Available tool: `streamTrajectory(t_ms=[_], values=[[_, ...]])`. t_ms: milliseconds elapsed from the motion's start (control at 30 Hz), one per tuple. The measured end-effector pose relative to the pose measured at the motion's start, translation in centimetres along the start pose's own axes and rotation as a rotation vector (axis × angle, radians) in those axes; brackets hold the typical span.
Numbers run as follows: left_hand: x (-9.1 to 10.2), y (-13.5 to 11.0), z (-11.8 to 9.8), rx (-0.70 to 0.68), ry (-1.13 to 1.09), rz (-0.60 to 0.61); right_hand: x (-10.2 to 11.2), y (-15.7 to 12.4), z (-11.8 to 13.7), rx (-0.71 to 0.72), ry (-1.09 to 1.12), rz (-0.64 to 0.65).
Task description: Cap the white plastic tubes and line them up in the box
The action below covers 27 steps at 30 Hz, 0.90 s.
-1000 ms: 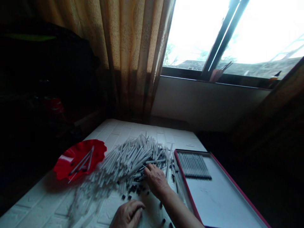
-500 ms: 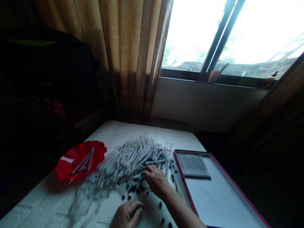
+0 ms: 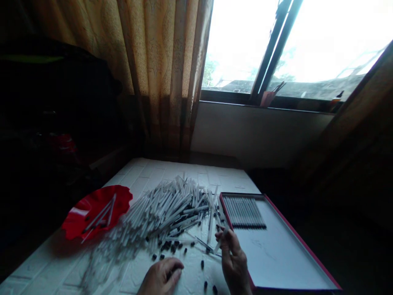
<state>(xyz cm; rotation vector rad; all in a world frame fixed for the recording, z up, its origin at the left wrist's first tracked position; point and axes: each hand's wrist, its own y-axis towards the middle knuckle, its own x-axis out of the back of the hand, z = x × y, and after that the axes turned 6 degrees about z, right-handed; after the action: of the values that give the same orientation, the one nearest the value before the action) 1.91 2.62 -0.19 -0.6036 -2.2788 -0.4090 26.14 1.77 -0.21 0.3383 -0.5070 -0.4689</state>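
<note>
Checking the station: what is held, and where?

My right hand (image 3: 233, 262) pinches one white tube (image 3: 222, 241) between thumb and fingers, just beside the left rim of the tray (image 3: 302, 241). My left hand (image 3: 161, 278) sits loosely curled near the near edge of the table (image 3: 37, 270); I cannot tell whether it holds anything.

Where is the remaining stock?

A heap of white tubes (image 3: 168, 213) fills the table's middle, reaching the tray's rim, with black plugs (image 3: 167, 246) scattered in front of it. A red scalloped dish (image 3: 96, 213) holds a few more tubes at the left edge.

What are the risks?

A slack pinch could drop my tube onto the aligned row of tubes (image 3: 244, 212) inside the tray and disturb it. A careless wrist could push the heap over the rim, and knocked plugs could roll off the near edge.
</note>
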Motion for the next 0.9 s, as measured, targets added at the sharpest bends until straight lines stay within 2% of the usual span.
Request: streamTrajectory(t_ms=[100, 233, 300, 400, 500, 633, 733, 900], values=[[0.7, 0.8, -1.5, 0.013, 0.047, 0.058, 0.2, -1.5, -1.0, 0.017, -0.03, -0.004], [1.2, 3.1, -4.3, -0.029, 0.153, 0.027, 0.2, -1.9, -2.3, 0.004, -0.054, 0.02], [1.0, 4.7, -5.5, -0.032, 0.26, 0.009, 0.1, -1.8, -3.0, 0.019, -0.064, 0.026], [0.1, 7.2, -6.4, -0.042, 0.454, 0.051, -0.2, -1.9, -3.7, 0.065, -0.068, 0.02], [-0.9, 9.0, -6.2, -0.074, 0.53, 0.093, -0.6, -2.2, -3.8, 0.076, -0.066, -0.007], [-1.6, 10.0, -5.3, -0.12, 0.588, 0.129, -1.2, -2.5, -3.7, 0.045, -0.087, -0.069], [-1.3, 10.1, -4.8, -0.157, 0.59, 0.109, -1.3, -2.4, -3.9, 0.068, -0.094, -0.054], [0.2, 10.0, -4.2, -0.196, 0.534, 0.007, -1.2, -2.0, -4.3, 0.215, -0.094, -0.076]])
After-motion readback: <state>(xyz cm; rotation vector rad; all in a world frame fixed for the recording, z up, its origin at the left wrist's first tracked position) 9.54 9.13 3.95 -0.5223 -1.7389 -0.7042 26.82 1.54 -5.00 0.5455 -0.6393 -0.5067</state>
